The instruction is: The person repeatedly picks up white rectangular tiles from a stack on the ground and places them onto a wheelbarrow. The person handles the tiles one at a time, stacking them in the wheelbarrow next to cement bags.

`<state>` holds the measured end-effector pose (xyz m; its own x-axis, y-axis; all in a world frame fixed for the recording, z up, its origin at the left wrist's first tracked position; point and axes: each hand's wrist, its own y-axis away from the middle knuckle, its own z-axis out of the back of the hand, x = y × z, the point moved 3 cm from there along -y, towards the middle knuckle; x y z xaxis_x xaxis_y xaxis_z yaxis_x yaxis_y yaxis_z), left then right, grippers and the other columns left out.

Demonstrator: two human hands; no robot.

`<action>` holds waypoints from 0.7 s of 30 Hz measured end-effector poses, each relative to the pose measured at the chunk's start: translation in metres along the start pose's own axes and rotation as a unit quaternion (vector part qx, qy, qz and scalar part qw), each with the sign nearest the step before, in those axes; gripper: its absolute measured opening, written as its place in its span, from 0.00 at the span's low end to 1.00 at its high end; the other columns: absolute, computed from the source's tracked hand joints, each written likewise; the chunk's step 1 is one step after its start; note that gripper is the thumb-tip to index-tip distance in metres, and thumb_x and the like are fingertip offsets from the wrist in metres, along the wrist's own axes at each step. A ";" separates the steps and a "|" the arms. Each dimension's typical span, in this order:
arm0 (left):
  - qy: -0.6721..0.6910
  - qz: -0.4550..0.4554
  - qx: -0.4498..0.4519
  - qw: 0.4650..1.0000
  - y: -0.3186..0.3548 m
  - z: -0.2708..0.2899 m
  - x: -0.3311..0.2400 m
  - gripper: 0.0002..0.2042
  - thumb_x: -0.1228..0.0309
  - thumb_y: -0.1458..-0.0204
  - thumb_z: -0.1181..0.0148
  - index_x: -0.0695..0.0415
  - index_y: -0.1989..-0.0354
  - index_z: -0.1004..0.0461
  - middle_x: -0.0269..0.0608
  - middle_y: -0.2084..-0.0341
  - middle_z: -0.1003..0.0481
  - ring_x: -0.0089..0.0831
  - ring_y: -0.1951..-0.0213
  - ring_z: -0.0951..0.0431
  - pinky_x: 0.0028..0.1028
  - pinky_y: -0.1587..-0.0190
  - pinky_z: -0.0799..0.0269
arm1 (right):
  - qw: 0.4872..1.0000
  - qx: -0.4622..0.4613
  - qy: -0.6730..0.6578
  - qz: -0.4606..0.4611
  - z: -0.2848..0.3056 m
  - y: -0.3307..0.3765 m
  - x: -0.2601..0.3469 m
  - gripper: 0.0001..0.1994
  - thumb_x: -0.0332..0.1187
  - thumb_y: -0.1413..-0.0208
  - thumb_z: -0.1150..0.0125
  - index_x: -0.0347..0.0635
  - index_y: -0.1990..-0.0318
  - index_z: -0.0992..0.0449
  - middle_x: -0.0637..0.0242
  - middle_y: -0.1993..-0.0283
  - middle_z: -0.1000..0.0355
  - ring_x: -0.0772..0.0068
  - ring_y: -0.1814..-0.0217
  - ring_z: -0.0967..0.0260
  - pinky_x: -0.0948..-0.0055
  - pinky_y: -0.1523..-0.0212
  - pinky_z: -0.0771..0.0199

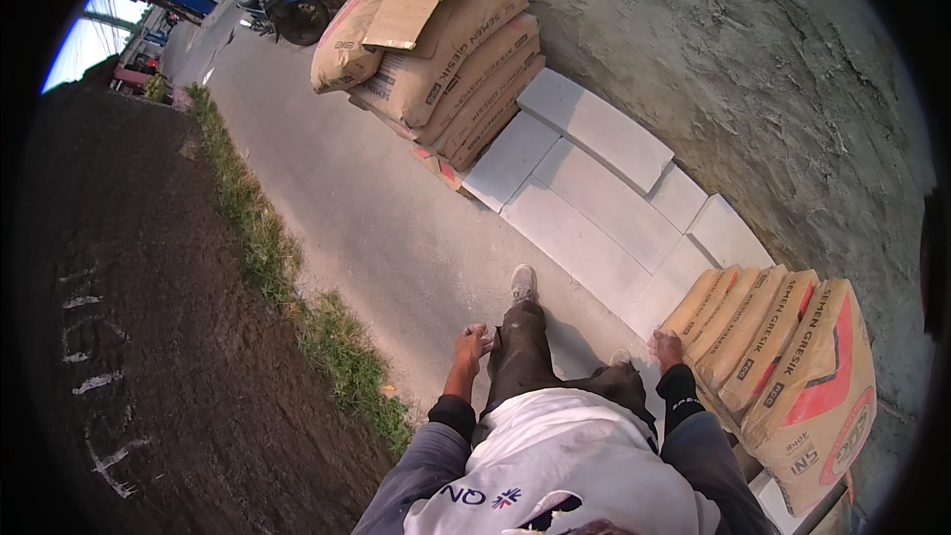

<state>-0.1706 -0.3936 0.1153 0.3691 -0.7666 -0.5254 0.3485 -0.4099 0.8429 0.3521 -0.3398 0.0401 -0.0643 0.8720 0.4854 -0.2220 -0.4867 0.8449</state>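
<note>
My left hand [474, 343] hangs beside my left thigh, over the paved lane. Its fingers are loosely curled, and nothing shows in them. On the other side, my right hand [667, 348] is closed with the fingers bent in. It appears close to the near edge of a stack of brown paper cement bags [768, 352]; whether it touches them I cannot tell. No held thing shows in it either. Pale grey lightweight concrete blocks [599, 200] form a low stack along the wall, ahead of these bags.
Farther ahead, another pile of cement bags [466, 69] carries a torn cardboard piece [416, 5] on top. A rough plastered wall [733, 40] runs along the right. Grass [342, 352] and a dark wall [168, 317] border the lane [327, 168] at left. A motorcycle [292, 17] stands far ahead.
</note>
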 end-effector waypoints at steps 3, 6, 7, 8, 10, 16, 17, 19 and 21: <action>-0.075 -0.020 0.035 0.996 -0.037 -0.011 -0.078 0.14 0.63 0.38 0.44 0.58 0.50 0.29 0.43 0.52 0.24 0.39 0.52 0.21 0.37 0.50 0.24 | 0.997 -0.073 0.032 0.003 0.016 0.023 -0.021 0.19 0.41 0.38 0.43 0.42 0.43 0.30 0.58 0.62 0.23 0.66 0.68 0.28 0.65 0.69 0.27; -0.121 -0.047 0.079 0.988 -0.076 -0.004 -0.126 0.14 0.63 0.39 0.44 0.58 0.50 0.29 0.42 0.53 0.24 0.39 0.51 0.21 0.38 0.49 0.25 | 0.995 -0.069 -0.053 -0.042 -0.017 0.043 -0.008 0.20 0.42 0.38 0.42 0.42 0.43 0.29 0.57 0.61 0.23 0.64 0.65 0.28 0.62 0.64 0.27; -0.137 -0.053 0.094 0.985 -0.089 -0.004 -0.137 0.14 0.63 0.39 0.44 0.58 0.50 0.29 0.42 0.53 0.24 0.40 0.51 0.21 0.38 0.49 0.25 | 0.994 -0.066 -0.065 -0.053 -0.034 0.053 0.004 0.20 0.43 0.38 0.42 0.42 0.44 0.29 0.57 0.60 0.23 0.64 0.63 0.28 0.62 0.62 0.27; -0.149 -0.039 0.090 0.984 -0.100 -0.001 -0.144 0.14 0.63 0.39 0.44 0.58 0.50 0.29 0.42 0.53 0.24 0.40 0.51 0.21 0.38 0.49 0.25 | 0.993 -0.059 -0.075 -0.062 -0.058 0.062 0.026 0.20 0.44 0.38 0.42 0.42 0.45 0.28 0.57 0.59 0.23 0.64 0.61 0.28 0.61 0.60 0.27; -0.169 -0.016 0.090 0.981 -0.116 -0.011 -0.153 0.14 0.63 0.39 0.43 0.58 0.50 0.29 0.43 0.52 0.24 0.41 0.50 0.21 0.39 0.49 0.24 | 0.993 -0.046 -0.086 -0.067 -0.083 0.056 0.040 0.21 0.46 0.39 0.42 0.42 0.46 0.28 0.59 0.57 0.23 0.65 0.59 0.29 0.62 0.58 0.27; -0.159 0.023 0.102 0.982 -0.140 -0.019 -0.108 0.12 0.63 0.38 0.42 0.57 0.54 0.28 0.39 0.59 0.22 0.35 0.58 0.20 0.33 0.56 0.23 | 0.997 -0.019 -0.068 -0.041 -0.143 -0.024 0.104 0.21 0.50 0.40 0.39 0.44 0.49 0.26 0.66 0.55 0.25 0.70 0.58 0.30 0.66 0.59 0.27; -0.145 0.032 0.106 0.983 -0.143 -0.029 -0.101 0.12 0.63 0.38 0.42 0.57 0.54 0.28 0.39 0.58 0.22 0.35 0.58 0.20 0.33 0.56 0.23 | 0.997 -0.025 -0.060 -0.036 -0.146 -0.051 0.118 0.21 0.50 0.41 0.38 0.44 0.49 0.26 0.67 0.56 0.25 0.71 0.58 0.31 0.66 0.58 0.27; -0.123 0.063 0.103 0.985 -0.137 -0.037 -0.083 0.12 0.62 0.38 0.41 0.57 0.53 0.28 0.41 0.56 0.21 0.35 0.57 0.19 0.33 0.54 0.23 | 0.998 -0.019 -0.055 -0.021 -0.148 -0.104 0.134 0.22 0.51 0.41 0.38 0.44 0.49 0.26 0.69 0.55 0.27 0.72 0.55 0.31 0.67 0.58 0.28; -0.090 0.068 0.122 0.986 -0.143 -0.044 -0.066 0.13 0.62 0.38 0.39 0.57 0.52 0.27 0.41 0.54 0.21 0.34 0.56 0.19 0.33 0.53 0.23 | 0.998 -0.053 -0.036 0.021 -0.149 -0.164 0.161 0.30 0.52 0.42 0.38 0.40 0.39 0.30 0.66 0.50 0.29 0.69 0.52 0.33 0.68 0.56 0.27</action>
<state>-0.2073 -0.2629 0.0246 0.2318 -0.8887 -0.3955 0.0812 -0.3875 0.9183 0.2331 -0.1121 -0.0537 -0.0067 0.8434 0.5372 -0.3234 -0.5102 0.7970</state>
